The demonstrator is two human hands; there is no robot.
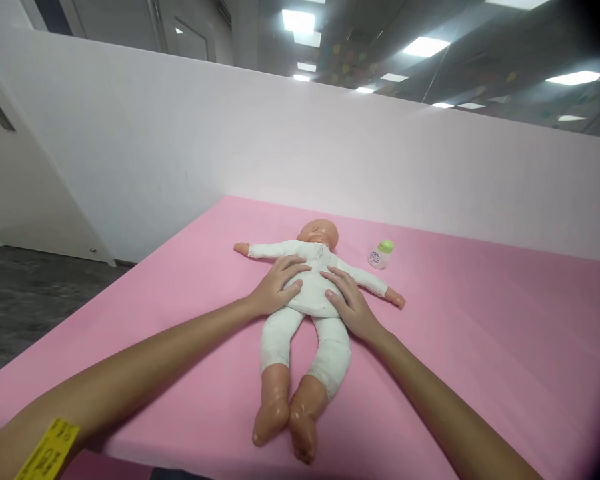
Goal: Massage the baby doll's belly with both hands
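Note:
A baby doll with a white cloth body and plastic head, hands and feet lies on a pink table, its arms spread and its feet toward me. My left hand rests on the left side of the doll's torso, fingers stretched out. On the right side of the torso lies my right hand, its fingers also extended and apart. Neither hand grips anything. Past the doll's arm on the right is a small clear bottle with a green cap and a printed label.
The pink table surface meets a white wall at the back, with glass above it reflecting ceiling lights. A door stands at the left over a dark floor. A yellow tag is on my left forearm.

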